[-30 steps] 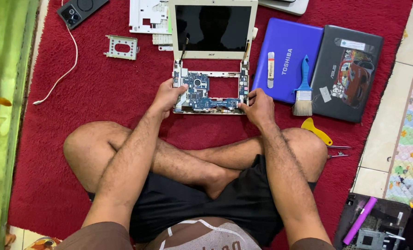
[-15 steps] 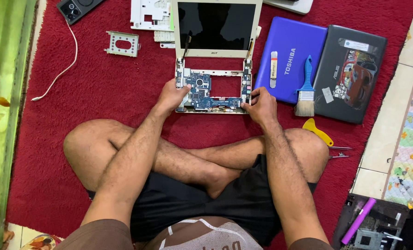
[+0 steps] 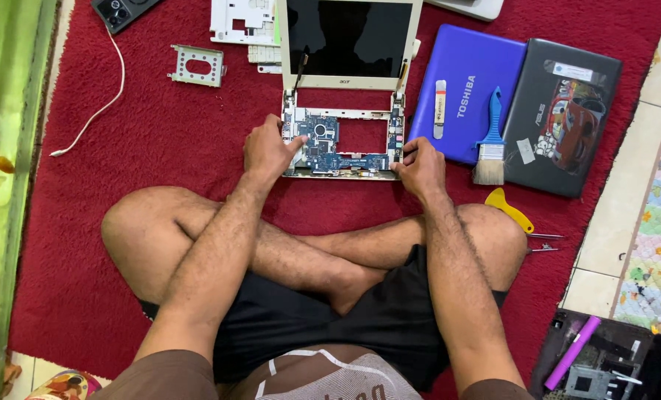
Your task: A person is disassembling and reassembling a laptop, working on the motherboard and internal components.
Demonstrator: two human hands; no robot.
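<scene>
A person sits cross-legged on a red carpet (image 3: 152,148) with a small white laptop (image 3: 343,96) opened up in front of the knees, its dark screen (image 3: 343,35) tilted back and its lower case stripped to show the blue motherboard (image 3: 324,144). The left hand (image 3: 269,150) rests on the left edge of the open base, fingers curled over the frame and the thumb reaching toward the board; it grips the casing edge loosely rather than holding any tool. The right hand (image 3: 418,167) presses at the lower right corner of the base, fingers bent and closed against the frame, though whether it pinches something small there cannot be told. Just right of the laptop lie a closed blue laptop (image 3: 467,111) with a slim white pry tool (image 3: 440,109) on its lid, and a dark grey laptop (image 3: 563,115) beside it; a blue-handled paintbrush (image 3: 491,141) lies across the gap between the two. A yellow plastic pick (image 3: 508,209) and tweezers (image 3: 543,243) sit near the right knee. Up left are a metal drive bracket (image 3: 197,65), a white cable (image 3: 97,111) and white plastic cover pieces (image 3: 241,22).
</scene>
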